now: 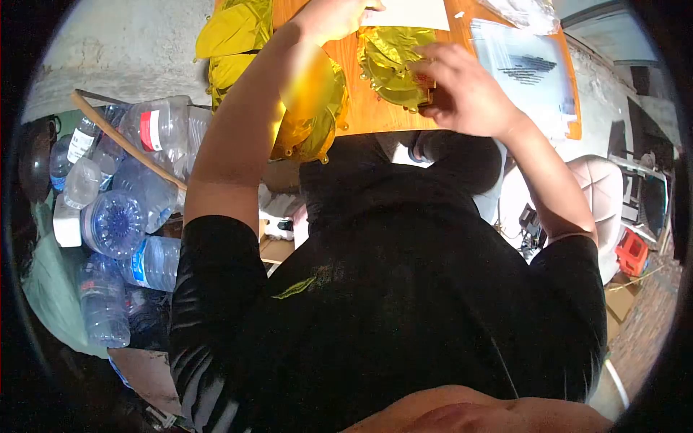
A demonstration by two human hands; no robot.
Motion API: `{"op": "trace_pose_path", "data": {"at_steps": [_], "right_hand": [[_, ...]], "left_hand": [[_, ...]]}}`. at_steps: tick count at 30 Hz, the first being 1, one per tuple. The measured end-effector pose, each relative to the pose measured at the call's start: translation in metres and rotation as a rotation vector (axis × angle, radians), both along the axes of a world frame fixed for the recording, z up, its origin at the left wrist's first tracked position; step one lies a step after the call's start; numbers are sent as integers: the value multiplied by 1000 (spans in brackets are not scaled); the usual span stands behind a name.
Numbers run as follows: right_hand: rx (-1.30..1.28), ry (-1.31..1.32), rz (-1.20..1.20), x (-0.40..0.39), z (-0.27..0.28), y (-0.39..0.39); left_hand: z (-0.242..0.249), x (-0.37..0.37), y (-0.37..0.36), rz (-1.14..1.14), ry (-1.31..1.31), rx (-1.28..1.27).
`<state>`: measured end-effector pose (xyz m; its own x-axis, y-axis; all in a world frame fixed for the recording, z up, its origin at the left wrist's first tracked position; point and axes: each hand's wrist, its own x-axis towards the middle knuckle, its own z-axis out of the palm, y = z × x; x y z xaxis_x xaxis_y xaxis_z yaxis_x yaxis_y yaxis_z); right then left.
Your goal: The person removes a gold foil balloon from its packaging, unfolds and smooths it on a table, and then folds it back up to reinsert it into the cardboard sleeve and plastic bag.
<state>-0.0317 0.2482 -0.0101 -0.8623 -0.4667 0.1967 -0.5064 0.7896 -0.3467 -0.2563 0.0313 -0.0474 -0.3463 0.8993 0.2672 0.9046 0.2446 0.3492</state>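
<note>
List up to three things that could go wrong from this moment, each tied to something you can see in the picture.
1. The right hand presses on the folded gold foil piece; thin foil might crease or tear under the fingers.
2. More gold foil hangs over the edge of the orange table and could slide off.
3. The clear plastic bag lies at the table's right edge, beside the right forearm; a sweep of the arm could push it off.

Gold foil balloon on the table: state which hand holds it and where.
Right hand fingers grip the gold foil balloon at its right edge; left hand presses near its top.
</note>
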Motion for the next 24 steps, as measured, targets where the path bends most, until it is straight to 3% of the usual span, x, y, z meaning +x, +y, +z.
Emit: {"op": "trace_pose_path", "data": {"at_steps": [9,12,15,18,19,20,21,23,24], "right_hand": [[36,102,99,-8,-30,-4],[-57,185,109,-15,-30,-3],[-174,250,-31,-29,-14,-5],[-575,-186,-457,-60,-1,-2],[-445,8,-406,-73,16,-6],[-446,10,-407,-84,14,-1],[-506,-34,-373,-104,8,7],[-625,-118,-299,-147,-1,21],[-684,-161,-262,-155,-2,25]], "left_hand": [[6,3,-3,18,-39,-10],[3,2,-1,36,-60,-1],[-7,-8,-2,8,-60,8],[10,-5,-14,-52,-49,44],[19,-2,-16,-67,-36,72],[32,3,-3,142,-103,-146],[45,9,4,140,-102,-146],[137,59,15,675,-871,-309],[74,20,-3,442,-793,-126]]}}
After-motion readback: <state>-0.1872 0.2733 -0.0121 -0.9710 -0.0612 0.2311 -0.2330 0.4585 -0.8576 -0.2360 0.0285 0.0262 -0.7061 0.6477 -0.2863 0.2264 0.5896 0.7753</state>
